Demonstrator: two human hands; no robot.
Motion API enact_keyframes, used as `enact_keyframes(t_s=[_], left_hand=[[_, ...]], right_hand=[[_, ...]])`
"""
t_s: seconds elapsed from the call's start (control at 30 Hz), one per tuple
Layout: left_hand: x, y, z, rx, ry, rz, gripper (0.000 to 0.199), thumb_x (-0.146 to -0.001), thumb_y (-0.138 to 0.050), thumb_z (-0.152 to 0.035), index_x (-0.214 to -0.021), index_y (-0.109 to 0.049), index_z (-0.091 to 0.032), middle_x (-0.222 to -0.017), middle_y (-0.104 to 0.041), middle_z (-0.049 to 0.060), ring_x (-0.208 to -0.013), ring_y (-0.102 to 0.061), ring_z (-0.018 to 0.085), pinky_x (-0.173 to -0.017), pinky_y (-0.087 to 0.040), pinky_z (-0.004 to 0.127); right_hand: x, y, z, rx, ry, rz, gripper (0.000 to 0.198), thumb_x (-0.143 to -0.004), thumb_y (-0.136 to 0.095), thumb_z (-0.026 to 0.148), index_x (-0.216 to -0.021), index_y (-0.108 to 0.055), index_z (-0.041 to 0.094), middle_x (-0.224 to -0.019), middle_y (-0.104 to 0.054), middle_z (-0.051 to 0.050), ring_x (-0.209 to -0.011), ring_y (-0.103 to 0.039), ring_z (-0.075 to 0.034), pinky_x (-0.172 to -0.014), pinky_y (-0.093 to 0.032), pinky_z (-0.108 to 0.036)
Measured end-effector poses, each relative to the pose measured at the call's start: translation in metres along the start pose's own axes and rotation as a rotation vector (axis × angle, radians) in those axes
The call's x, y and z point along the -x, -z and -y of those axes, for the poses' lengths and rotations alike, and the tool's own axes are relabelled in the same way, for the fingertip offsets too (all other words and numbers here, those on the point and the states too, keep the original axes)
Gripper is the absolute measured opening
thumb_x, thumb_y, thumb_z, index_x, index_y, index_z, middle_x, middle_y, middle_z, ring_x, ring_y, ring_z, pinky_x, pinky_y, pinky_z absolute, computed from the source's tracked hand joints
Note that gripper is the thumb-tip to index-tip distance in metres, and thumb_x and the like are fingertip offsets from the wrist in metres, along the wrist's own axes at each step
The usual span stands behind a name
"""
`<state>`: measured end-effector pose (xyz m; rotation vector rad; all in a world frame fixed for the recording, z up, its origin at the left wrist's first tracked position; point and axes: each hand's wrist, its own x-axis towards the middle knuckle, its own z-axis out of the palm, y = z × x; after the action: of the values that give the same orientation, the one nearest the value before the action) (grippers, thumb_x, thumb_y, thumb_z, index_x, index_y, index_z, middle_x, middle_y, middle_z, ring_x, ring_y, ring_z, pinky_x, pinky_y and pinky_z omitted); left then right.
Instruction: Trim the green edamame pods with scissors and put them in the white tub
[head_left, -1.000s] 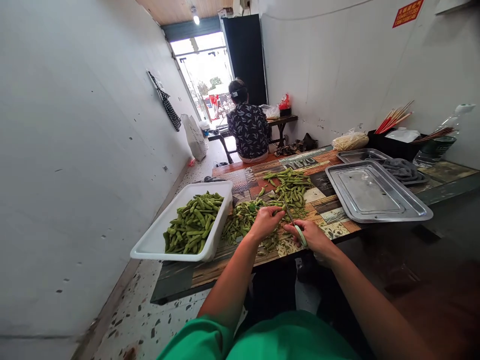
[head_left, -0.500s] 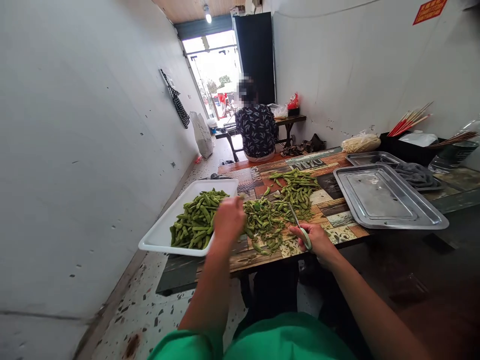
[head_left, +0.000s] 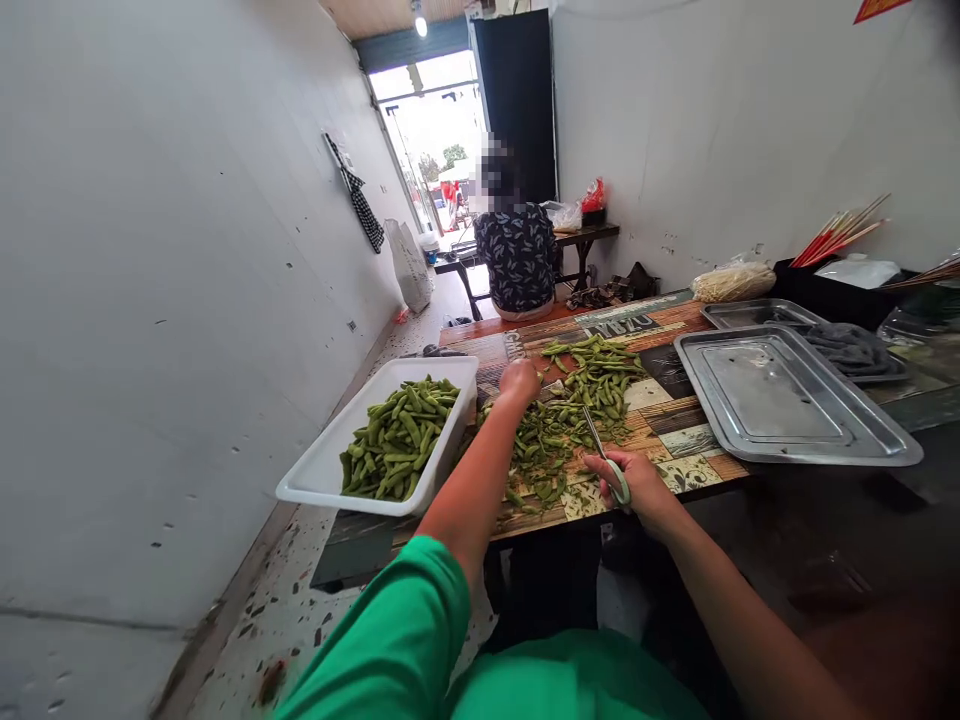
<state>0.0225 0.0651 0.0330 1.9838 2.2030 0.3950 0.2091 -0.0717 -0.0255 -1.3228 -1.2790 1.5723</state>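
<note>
My right hand point(head_left: 632, 482) is closed around the light green handles of a pair of scissors point(head_left: 619, 482), whose blades point away over the table. Over the left part of the loose green soybean pods point(head_left: 600, 375) is my left hand point(head_left: 520, 382), back upward, its fingers curled and mostly hidden; whatever they pinch does not show clearly. Left of it stands a white plastic tub point(head_left: 315, 478) with a heap of pods point(head_left: 401, 435) inside. Trimmed bits and smaller pods point(head_left: 544, 450) lie scattered between my hands.
Metal trays point(head_left: 795, 440) sit on the right of the patchwork-patterned table point(head_left: 690, 465). Behind them are a bagged pale bundle point(head_left: 735, 280) and a black box point(head_left: 814, 290) with red-ended sticks. A person point(head_left: 517, 255) sits further ahead, facing away. A white wall point(head_left: 150, 300) rises at left.
My left hand has moved from the tub's right edge, rightward and forward to the loose pods. The right hand still holds the scissors in nearly the same place. The view has shifted slightly.
</note>
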Motion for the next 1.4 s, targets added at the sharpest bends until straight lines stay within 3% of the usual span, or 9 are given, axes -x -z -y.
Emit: enact_keyframes(t_s=[0.13,0.3,0.4,0.5,0.63,0.9,1.03,1.2,1.4], left_hand=[[-0.033,-0.032,-0.004,0.007,0.033,0.088,0.030,-0.074,-0.063,-0.022,-0.101,-0.069,-0.012,-0.113,-0.064,0.019,-0.105,-0.060,0.027,-0.085,-0.044,0.029],[-0.035,-0.030,0.003,0.084,0.011,0.052,0.026,-0.076,-0.062,-0.027,-0.094,-0.071,-0.010,-0.099,-0.068,0.017,-0.094,-0.063,0.023,-0.077,-0.045,0.026],[-0.008,-0.027,0.005,0.481,-0.004,0.081,0.026,-0.076,-0.061,-0.027,-0.092,-0.071,-0.010,-0.080,-0.069,0.010,-0.069,-0.062,0.014,-0.065,-0.046,0.023],[0.036,-0.028,0.005,0.999,0.028,0.263,0.021,-0.072,-0.064,-0.022,-0.088,-0.070,-0.010,-0.064,-0.062,0.002,-0.050,-0.051,0.007,-0.053,-0.043,0.020],[0.083,-0.028,0.008,1.286,0.122,0.395,0.017,-0.065,-0.070,-0.019,-0.079,-0.067,-0.009,-0.058,-0.056,-0.001,-0.046,-0.047,0.005,-0.047,-0.039,0.018],[0.103,-0.025,0.017,1.471,0.110,0.400,0.028,-0.063,-0.074,-0.026,-0.081,-0.067,-0.007,-0.062,-0.057,0.001,-0.049,-0.048,0.005,-0.044,-0.037,0.018],[0.108,-0.025,0.018,1.467,0.056,0.483,0.031,-0.060,-0.078,-0.029,-0.079,-0.067,-0.008,-0.058,-0.055,-0.001,-0.046,-0.046,0.004,-0.045,-0.036,0.018],[0.107,-0.022,0.018,1.435,0.129,0.513,0.026,-0.060,-0.078,-0.022,-0.076,-0.063,-0.008,-0.059,-0.058,-0.001,-0.044,-0.048,0.004,-0.046,-0.039,0.018],[0.103,-0.019,0.013,1.661,0.231,0.459,0.025,-0.061,-0.076,-0.012,-0.069,-0.053,-0.011,-0.060,-0.059,-0.001,-0.056,-0.060,0.010,-0.066,-0.054,0.030]], right_hand=[[-0.006,0.004,-0.007,-0.049,0.004,0.025,0.043,-0.069,-0.065,0.058,-0.076,-0.058,0.016,-0.046,-0.052,0.005,-0.033,-0.046,-0.007,-0.028,-0.023,-0.017],[-0.010,0.007,-0.008,-0.075,0.011,0.066,0.044,-0.069,-0.065,0.058,-0.076,-0.057,0.015,-0.047,-0.053,0.005,-0.034,-0.048,-0.007,-0.027,-0.024,-0.016],[-0.010,0.006,-0.004,-0.081,0.003,0.055,0.044,-0.071,-0.064,0.058,-0.075,-0.056,0.015,-0.045,-0.052,0.005,-0.034,-0.047,-0.007,-0.027,-0.025,-0.015],[-0.008,0.003,0.001,-0.092,-0.003,0.034,0.043,-0.071,-0.064,0.057,-0.075,-0.056,0.015,-0.047,-0.052,0.004,-0.036,-0.048,-0.008,-0.028,-0.027,-0.016],[-0.003,0.000,0.007,-0.052,0.009,0.057,0.043,-0.071,-0.064,0.058,-0.075,-0.055,0.017,-0.050,-0.053,0.003,-0.040,-0.052,-0.010,-0.028,-0.033,-0.018],[0.006,-0.009,0.016,0.150,0.030,0.092,0.040,-0.069,-0.066,0.055,-0.068,-0.052,0.018,-0.051,-0.053,0.003,-0.040,-0.051,-0.010,-0.028,-0.035,-0.018],[0.007,-0.015,0.017,0.185,0.053,0.080,0.041,-0.070,-0.064,0.057,-0.066,-0.051,0.018,-0.049,-0.053,0.004,-0.037,-0.049,-0.010,-0.028,-0.032,-0.019],[0.003,-0.017,0.012,0.218,0.118,0.036,0.042,-0.072,-0.062,0.057,-0.059,-0.049,0.018,-0.042,-0.050,0.005,-0.034,-0.046,-0.009,-0.033,-0.031,-0.020],[-0.001,-0.015,0.003,0.074,0.090,0.016,0.043,-0.071,-0.062,0.061,-0.070,-0.055,0.018,-0.047,-0.052,0.004,-0.037,-0.049,-0.010,-0.033,-0.032,-0.020]])
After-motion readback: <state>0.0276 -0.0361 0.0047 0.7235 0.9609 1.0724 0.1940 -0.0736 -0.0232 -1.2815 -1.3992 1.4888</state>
